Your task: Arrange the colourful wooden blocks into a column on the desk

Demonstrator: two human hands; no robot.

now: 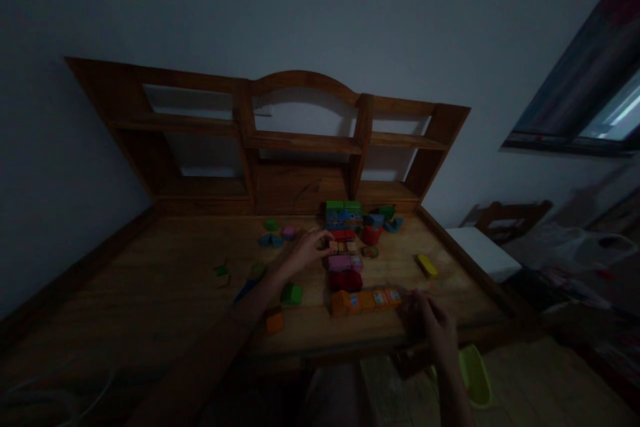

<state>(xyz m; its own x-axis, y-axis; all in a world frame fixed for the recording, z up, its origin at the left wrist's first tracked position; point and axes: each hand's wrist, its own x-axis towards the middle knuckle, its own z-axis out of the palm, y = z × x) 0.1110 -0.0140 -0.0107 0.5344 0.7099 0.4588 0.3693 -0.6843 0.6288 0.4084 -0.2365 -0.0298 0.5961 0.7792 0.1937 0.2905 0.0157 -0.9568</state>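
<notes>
Although dim light leaves the printed labels [379,298] on the orange blocks [367,301] unreadable, their row lies near the bench's [165,267] front edge, just beside the right hand [439,320]; the left hand [311,248] is at the tan blocks [343,248], farther back. I cannot tell whether either grip is clamped. A wooden hutch [305,143] lines the back edge.

Light was dim, bluish; pale glare showed at window [615,111], far right. Lower left sank into darkness; wide-angle distortion stretched edges.
</notes>
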